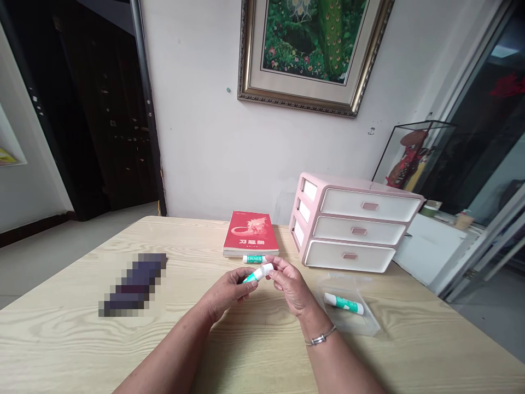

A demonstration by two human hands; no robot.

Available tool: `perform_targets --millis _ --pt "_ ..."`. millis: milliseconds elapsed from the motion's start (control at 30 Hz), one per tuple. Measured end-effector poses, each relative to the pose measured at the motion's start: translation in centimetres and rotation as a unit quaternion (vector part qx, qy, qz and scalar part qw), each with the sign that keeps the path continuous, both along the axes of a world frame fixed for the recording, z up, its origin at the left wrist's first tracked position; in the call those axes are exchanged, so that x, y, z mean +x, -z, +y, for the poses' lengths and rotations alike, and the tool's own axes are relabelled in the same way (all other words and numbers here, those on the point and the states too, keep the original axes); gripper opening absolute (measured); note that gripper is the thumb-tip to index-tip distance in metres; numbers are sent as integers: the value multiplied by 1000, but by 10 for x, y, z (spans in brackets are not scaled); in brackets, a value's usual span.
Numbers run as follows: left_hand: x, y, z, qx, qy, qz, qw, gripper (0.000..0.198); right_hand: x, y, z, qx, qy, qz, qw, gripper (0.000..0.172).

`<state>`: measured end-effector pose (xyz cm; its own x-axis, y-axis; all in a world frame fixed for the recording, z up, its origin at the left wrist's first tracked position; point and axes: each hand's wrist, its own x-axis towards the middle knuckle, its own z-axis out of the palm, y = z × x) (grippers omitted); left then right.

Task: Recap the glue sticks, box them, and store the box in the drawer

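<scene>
Above the middle of the wooden table, my left hand [232, 290] is closed round the green and white body of a glue stick [253, 276]. My right hand [288, 282] pinches the white cap [267, 268] at the stick's upper right end. Whether the cap is loose from the body I cannot tell. Behind my hands a second glue stick [254, 259] lies along the front of a red book [251, 232], partly covered by my right fingers. A third glue stick [343, 303] rests in a clear plastic box [371, 323] to the right of my right hand.
A pink and white three-drawer organizer [356, 224] stands at the back right, its drawers closed. On the left of the table [65, 328] lies a dark, pixelated object [135, 284]. The wall [205, 164] rises right behind the table, with a framed picture [314, 54] on it.
</scene>
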<state>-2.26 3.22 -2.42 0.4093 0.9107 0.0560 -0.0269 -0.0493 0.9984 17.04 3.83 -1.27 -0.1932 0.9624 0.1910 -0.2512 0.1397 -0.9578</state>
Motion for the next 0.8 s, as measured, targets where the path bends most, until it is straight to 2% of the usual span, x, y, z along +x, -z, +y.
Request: perform_targets --millis 300,633,800 --pt "-1 -4 -2 -13 -21 17 1000 46 -1 -2 -3 9 -1 -25 1000 46" --pt "0 -9 -5 -4 -24 42 999 42 1 9 1 49 -1 -51 998 43" --pt "-2 -7 -3 5 -21 52 998 38 1 11 3 57 -10 -61 996 43"
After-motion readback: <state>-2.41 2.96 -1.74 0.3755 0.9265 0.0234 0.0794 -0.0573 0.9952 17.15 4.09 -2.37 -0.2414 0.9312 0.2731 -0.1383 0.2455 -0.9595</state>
